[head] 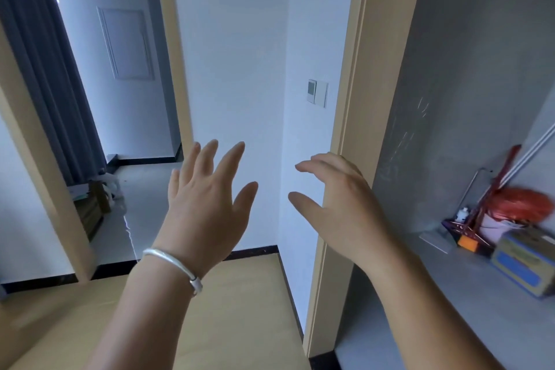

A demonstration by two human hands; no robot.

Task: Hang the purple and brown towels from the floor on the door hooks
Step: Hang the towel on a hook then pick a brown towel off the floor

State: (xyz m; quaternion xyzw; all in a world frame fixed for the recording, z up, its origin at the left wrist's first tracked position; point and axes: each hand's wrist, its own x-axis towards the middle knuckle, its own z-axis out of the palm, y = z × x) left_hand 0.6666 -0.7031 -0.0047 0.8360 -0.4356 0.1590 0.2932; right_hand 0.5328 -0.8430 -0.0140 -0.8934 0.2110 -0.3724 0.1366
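My left hand [207,198] is raised in front of a white wall, fingers spread, holding nothing; a silver bangle sits on its wrist. My right hand [339,204] is raised beside it, fingers apart and slightly curled, empty, in front of a beige door frame [354,75]. No purple or brown towel is in view, and no door hooks are visible.
A second beige door frame [177,48] opens at left onto a room with a dark curtain [45,69] and boxes [90,207] on the floor. At right, a grey room holds a red mop [492,198], a bucket with red bag [516,210] and a blue-yellow carton [522,264]. A wall switch [317,92] is on the white wall.
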